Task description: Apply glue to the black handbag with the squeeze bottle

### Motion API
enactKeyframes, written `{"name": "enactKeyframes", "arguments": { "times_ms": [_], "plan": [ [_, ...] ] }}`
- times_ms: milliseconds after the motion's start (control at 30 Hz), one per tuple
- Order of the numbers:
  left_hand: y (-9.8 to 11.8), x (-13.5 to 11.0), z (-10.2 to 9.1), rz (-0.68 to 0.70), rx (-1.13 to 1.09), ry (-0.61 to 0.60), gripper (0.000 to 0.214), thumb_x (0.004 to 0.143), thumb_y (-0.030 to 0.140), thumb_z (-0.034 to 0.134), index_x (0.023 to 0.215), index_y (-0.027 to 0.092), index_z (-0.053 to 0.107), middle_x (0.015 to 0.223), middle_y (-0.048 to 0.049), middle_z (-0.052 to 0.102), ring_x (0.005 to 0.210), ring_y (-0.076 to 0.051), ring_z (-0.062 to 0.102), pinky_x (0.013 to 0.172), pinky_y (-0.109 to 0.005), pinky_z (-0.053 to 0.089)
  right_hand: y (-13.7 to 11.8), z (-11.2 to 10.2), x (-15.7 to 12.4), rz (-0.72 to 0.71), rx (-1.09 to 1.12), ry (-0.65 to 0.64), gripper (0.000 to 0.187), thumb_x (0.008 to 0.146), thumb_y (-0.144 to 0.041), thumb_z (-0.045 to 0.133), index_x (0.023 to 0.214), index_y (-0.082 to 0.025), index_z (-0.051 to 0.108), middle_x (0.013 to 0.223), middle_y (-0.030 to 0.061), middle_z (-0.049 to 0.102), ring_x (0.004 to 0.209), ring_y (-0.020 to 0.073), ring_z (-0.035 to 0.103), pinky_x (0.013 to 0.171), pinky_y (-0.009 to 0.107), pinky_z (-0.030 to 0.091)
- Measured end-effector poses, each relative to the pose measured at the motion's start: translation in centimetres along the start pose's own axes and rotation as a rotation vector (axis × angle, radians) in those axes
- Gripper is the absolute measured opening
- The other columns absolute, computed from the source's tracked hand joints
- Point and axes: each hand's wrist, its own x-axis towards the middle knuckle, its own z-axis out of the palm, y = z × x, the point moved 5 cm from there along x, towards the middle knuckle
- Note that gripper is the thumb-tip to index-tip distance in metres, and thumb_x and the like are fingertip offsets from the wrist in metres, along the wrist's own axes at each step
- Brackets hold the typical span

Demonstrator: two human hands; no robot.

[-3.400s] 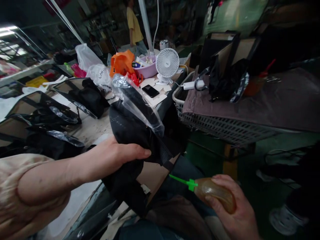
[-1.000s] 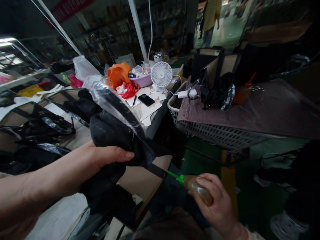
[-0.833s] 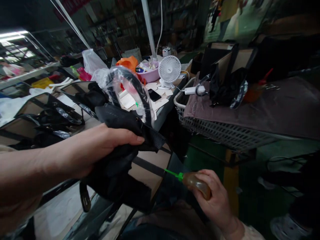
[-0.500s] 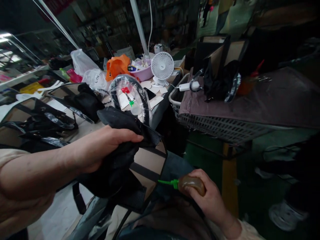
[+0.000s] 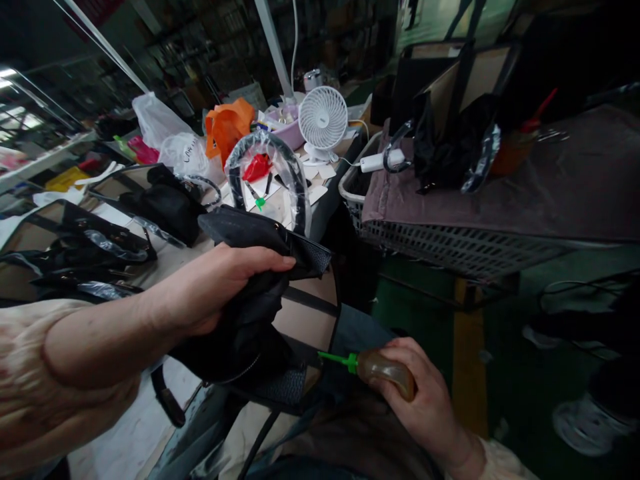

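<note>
**Nozzle (image 5: 335, 359) just right of the bag (image 5: 245, 320)**

Head view: we see the left hand (image 5: 235, 273) clamped on the bag, the right hand (image 5: 417, 387) wrapped round the bottle (image 5: 383, 372). The bottle's long axis points left, to the bag's right edge; contact we cannot tell. Floor (image 5: 405, 287) separates bottle from far basket (image 5: 450, 257).
</note>
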Motion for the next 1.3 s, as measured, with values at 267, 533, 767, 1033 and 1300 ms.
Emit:
{"name": "enactKeyframes", "arguments": {
  "times_ms": [267, 533, 767, 1033, 1300],
  "plan": [
    [-0.7, 0.8, -0.9, 0.031, -0.042, 0.022, 0.012, 0.073, 0.018, 0.072, 0.062, 0.016, 0.07, 0.053, -0.0008, 0.066, 0.041, -0.012, 0.059, 0.038, -0.016, 0.05, 0.3, 0.0, -0.7, -0.022, 0.057, -0.075, 0.024, 0.087, -0.022, 0.064, 0.11, -0.023, 0.055, 0.104, 0.005, 0.056, 0.093, 0.0183, 0.059, 0.076, 0.031, 0.053],
    [-0.8, 1.2, -0.8, 0.058, -0.033, 0.026, 0.011, 0.072, 0.017, 0.07, 0.061, 0.016, 0.072, 0.054, -0.0029, 0.066, 0.041, -0.013, 0.059, 0.037, -0.017, 0.05, 0.5, -0.7, -0.8, -0.133, -0.034, -0.041, 0.031, 0.087, -0.015, 0.063, 0.116, -0.019, 0.053, 0.111, 0.0081, 0.052, 0.1, 0.0193, 0.057, 0.081, 0.031, 0.053],
    [-0.4, 1.3, -1.1, 0.101, 0.04, 0.107, 0.012, 0.069, 0.02, 0.071, 0.058, 0.015, 0.067, 0.052, -0.0029, 0.061, 0.039, -0.014, 0.053, 0.034, -0.02, 0.046, 0.1, -0.9, 0.3, -0.243, -0.116, 0.057, 0.036, 0.086, -0.013, 0.066, 0.119, -0.017, 0.052, 0.112, 0.0101, 0.052, 0.101, 0.0206, 0.056, 0.083, 0.033, 0.055],
    [0.0, 2.2, -1.0, 0.1, 0.033, 0.106, 0.012, 0.068, 0.02, 0.072, 0.058, 0.015, 0.066, 0.053, -0.0037, 0.061, 0.041, -0.015, 0.054, 0.035, -0.021, 0.046, 0.2, -1.4, 0.8, -0.343, -0.2, 0.111, 0.035, 0.085, -0.013, 0.068, 0.117, -0.019, 0.054, 0.113, 0.0107, 0.052, 0.102, 0.023, 0.057, 0.082, 0.038, 0.057],
    [0.4, 2.7, -0.7, 0.108, 0.049, 0.106, 0.014, 0.071, 0.018, 0.07, 0.058, 0.015, 0.065, 0.051, -0.0032, 0.059, 0.039, -0.014, 0.052, 0.034, -0.02, 0.045, 0.1, -0.8, -1.5, -0.318, -0.096, -0.059, 0.032, 0.086, -0.011, 0.062, 0.116, -0.02, 0.055, 0.115, 0.0095, 0.052, 0.103, 0.0211, 0.058, 0.089, 0.037, 0.056]
  ]
}}
